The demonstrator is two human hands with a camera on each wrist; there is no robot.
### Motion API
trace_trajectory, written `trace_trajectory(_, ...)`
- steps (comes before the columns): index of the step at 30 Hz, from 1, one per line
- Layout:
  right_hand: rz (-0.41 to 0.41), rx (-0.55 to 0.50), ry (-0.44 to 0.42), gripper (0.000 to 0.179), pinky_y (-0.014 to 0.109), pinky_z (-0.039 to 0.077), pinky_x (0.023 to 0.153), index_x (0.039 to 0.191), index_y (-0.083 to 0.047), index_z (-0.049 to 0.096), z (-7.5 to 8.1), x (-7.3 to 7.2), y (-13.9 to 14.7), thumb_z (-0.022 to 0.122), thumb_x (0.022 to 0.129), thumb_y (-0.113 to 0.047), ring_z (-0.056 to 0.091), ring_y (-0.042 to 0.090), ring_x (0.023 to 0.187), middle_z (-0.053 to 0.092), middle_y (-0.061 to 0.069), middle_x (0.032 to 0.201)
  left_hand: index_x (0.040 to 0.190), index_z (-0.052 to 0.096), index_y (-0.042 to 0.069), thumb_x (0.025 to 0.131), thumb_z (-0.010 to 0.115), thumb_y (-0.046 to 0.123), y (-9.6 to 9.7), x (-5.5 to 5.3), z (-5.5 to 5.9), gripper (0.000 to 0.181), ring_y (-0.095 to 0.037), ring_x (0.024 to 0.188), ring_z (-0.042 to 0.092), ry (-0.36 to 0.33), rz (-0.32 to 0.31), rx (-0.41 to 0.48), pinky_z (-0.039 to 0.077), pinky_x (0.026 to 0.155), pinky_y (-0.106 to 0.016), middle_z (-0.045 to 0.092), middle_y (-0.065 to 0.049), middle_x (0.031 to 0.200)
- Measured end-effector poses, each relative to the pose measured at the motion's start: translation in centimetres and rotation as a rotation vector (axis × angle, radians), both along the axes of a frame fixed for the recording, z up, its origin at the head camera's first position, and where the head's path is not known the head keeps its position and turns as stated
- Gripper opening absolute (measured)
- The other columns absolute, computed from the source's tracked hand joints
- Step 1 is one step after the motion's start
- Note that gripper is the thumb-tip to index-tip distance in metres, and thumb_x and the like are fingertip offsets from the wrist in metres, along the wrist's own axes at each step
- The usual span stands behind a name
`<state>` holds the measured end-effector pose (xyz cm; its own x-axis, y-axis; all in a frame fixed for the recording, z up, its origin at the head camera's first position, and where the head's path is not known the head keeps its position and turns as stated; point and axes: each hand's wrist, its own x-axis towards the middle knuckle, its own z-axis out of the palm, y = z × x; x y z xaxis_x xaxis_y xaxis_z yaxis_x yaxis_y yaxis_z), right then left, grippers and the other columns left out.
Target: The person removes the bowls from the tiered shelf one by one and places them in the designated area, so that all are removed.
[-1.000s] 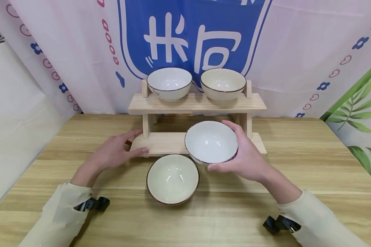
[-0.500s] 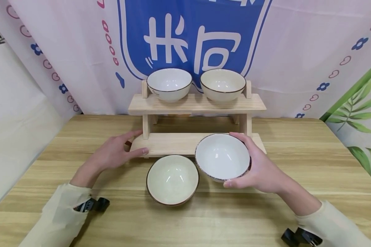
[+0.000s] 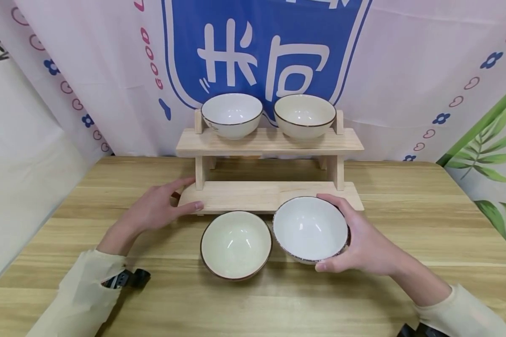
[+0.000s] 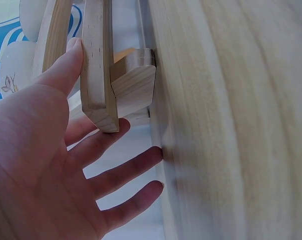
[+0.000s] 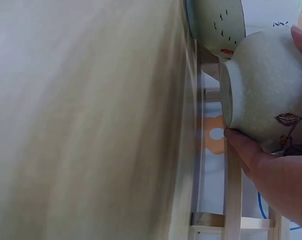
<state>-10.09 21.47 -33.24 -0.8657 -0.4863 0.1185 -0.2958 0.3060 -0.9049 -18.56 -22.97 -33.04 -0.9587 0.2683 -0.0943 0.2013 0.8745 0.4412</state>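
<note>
Holding bowl (image 3: 310,228), cream bowl (image 3: 236,245) beside, rack (image 3: 240,195) behind

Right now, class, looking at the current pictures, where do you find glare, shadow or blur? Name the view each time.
Head view: small glints inside the white bowl in the right hand and the cream bowl beside it, with soft shadow under the cream one; left wrist view: table grain smeared, left hand crisper; right wrist view: table mostly a soft blur.
</note>
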Motion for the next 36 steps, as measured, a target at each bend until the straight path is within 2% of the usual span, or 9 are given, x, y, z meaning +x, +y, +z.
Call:
trace_trajectory(3,0.011,0.000,-0.018,0.114,0.029,0.059,0.097,0.161,-0.008,0.029,-0.2,0.1,0.1,0.097,0.069,-0.007,0.061,0.032,0.128,0.047,0.018,0.154,0.165,0.039,0.015,0.094,0.064,0.074,0.0,0.0,0.0,0.096,-0.039,0.121,0.068,-0.005,0.003,0.001,0.060,0.089,-0.052,0.063,-0.025,0.146)
trace_trajectory(11,0.017,0.025,-0.025,0.115,0.029,0.059,0.096,0.161,-0.007,0.029,-0.5,0.2,0.5,0.098,0.069,-0.009,0.057,0.045,0.130,0.047,0.021,0.153,0.165,0.038,0.015,0.094,0.064,0.073,0.1,0.0,0.1,0.095,-0.039,0.122,0.067,-0.017,0.004,0.005,0.060,0.090,-0.052,0.063,-0.025,0.147)
trace_trajectory(24,0.016,0.060,-0.053,0.115,0.029,0.058,0.097,0.161,-0.010,0.028,-1.2,0.2,0.6,0.098,0.070,-0.014,0.057,0.042,0.131,0.046,0.021,0.155,0.166,0.038,0.014,0.095,0.064,0.072,0.0,-0.1,0.1,0.095,-0.039,0.122,0.068,-0.004,-0.006,0.006,0.060,0.090,-0.051,0.063,-0.025,0.146)
trace_trajectory(36,0.047,0.140,-0.013,0.115,0.027,0.054,0.101,0.159,-0.019,0.031,-1.3,0.3,0.8,0.101,0.068,-0.024,0.057,0.039,0.132,0.047,0.014,0.155,0.166,0.037,0.015,0.095,0.063,0.073,0.0,0.0,0.1,0.095,-0.038,0.121,0.067,-0.013,-0.004,0.000,0.060,0.089,-0.051,0.064,-0.025,0.145)
